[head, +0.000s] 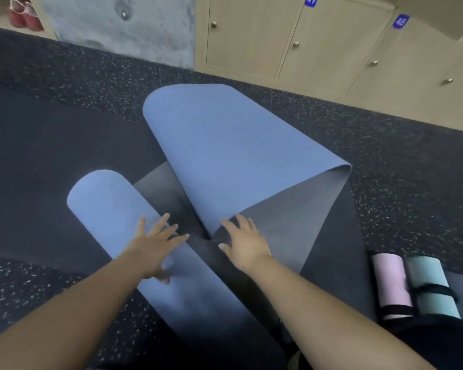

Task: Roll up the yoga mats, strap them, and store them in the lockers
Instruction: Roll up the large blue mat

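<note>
A blue yoga mat [225,145] with a dark grey underside lies on the speckled black floor, curled over at both ends so the blue face shows on two curves. My left hand [154,247] rests flat with spread fingers on the nearer blue curl [104,198]. My right hand [245,243] presses flat with straight fingers on the grey side beside the edge of the larger fold. Beige lockers [292,41] with small knobs and blue number tags stand along the far right wall.
A pink rolled mat [390,284] and a teal rolled mat [430,284], each with a black strap, lie at the right near my legs. A grey concrete pillar [123,28] stands at the back. Pink shoes [22,14] sit on a shelf, far left.
</note>
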`<action>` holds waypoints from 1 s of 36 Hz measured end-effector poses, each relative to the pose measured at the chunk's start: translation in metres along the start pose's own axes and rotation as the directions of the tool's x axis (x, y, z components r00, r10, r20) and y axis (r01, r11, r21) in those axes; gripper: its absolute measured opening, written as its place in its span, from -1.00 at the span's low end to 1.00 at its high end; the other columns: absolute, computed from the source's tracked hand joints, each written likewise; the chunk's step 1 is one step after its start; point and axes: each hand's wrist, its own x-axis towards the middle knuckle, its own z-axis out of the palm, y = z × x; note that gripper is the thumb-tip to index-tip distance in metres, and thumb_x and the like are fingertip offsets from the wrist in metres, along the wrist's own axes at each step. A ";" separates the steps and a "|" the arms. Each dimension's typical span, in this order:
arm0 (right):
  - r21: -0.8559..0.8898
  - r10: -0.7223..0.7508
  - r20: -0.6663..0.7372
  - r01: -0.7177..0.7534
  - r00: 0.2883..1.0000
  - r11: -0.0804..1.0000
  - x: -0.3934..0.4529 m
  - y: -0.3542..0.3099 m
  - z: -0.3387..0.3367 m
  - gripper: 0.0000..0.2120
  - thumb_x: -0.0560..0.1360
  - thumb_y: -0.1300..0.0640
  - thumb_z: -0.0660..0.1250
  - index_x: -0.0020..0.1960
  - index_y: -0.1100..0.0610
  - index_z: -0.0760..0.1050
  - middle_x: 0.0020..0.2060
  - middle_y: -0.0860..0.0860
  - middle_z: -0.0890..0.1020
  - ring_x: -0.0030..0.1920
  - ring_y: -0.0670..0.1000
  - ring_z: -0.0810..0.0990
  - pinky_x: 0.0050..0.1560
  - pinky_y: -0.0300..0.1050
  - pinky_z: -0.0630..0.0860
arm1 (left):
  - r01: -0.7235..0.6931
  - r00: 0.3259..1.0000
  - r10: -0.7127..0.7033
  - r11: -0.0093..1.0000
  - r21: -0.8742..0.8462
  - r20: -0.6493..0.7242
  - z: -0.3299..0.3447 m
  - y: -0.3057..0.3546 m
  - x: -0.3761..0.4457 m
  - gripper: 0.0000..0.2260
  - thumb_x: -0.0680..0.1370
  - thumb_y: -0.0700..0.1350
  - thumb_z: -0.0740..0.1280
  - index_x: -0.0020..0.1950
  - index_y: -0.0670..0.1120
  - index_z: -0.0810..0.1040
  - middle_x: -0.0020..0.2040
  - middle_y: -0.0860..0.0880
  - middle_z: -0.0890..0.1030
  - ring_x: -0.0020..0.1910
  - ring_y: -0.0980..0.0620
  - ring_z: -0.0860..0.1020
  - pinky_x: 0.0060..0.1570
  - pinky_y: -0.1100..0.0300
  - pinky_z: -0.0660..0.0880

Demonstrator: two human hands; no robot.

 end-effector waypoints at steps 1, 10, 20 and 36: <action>0.004 0.010 0.008 -0.010 1.000 1.000 0.002 0.001 0.001 -0.43 0.65 -0.05 0.16 0.58 -0.11 0.02 0.58 0.04 -0.07 0.56 0.20 -0.09 0.50 0.14 0.13 | -0.018 0.999 0.017 0.999 0.035 0.035 0.002 0.001 0.001 -0.01 0.40 0.30 0.39 0.57 0.11 -0.21 0.60 -0.02 -0.13 0.52 -0.15 -0.34 0.37 -0.37 -0.27; 0.080 0.104 0.053 -0.108 0.993 0.991 0.038 -0.008 0.003 -0.39 0.67 -0.06 0.09 0.57 -0.21 -0.20 0.45 0.24 0.19 0.31 0.24 0.41 0.16 0.07 0.44 | -0.066 0.995 0.068 0.997 0.026 -0.080 0.026 -0.007 0.005 -0.35 0.39 0.32 0.39 0.34 0.04 0.30 0.28 0.05 0.41 0.27 0.01 0.35 0.37 0.10 0.15; 0.346 0.168 -0.240 -0.077 0.956 0.935 0.071 -0.007 -0.013 -0.45 0.64 0.13 0.20 0.58 0.10 0.09 0.53 0.18 0.07 0.36 0.17 0.39 0.32 -0.15 0.28 | 0.035 0.990 -0.049 0.993 -0.109 -0.135 0.050 -0.013 0.003 -0.68 0.64 0.05 0.16 0.39 0.11 0.31 0.13 0.04 0.54 0.08 -0.03 0.56 0.01 0.06 0.52; 0.661 0.246 -0.398 0.090 0.884 0.745 0.081 -0.044 -0.067 -0.32 0.55 0.29 0.23 0.59 0.09 0.05 0.45 0.15 0.23 0.36 0.10 0.39 0.14 -0.40 0.19 | -0.072 0.977 0.024 0.972 -0.223 -0.213 0.040 -0.021 -0.011 -0.33 0.60 -0.24 0.10 0.52 0.35 -0.08 0.12 0.03 0.37 0.03 -0.02 0.50 -0.11 0.14 0.43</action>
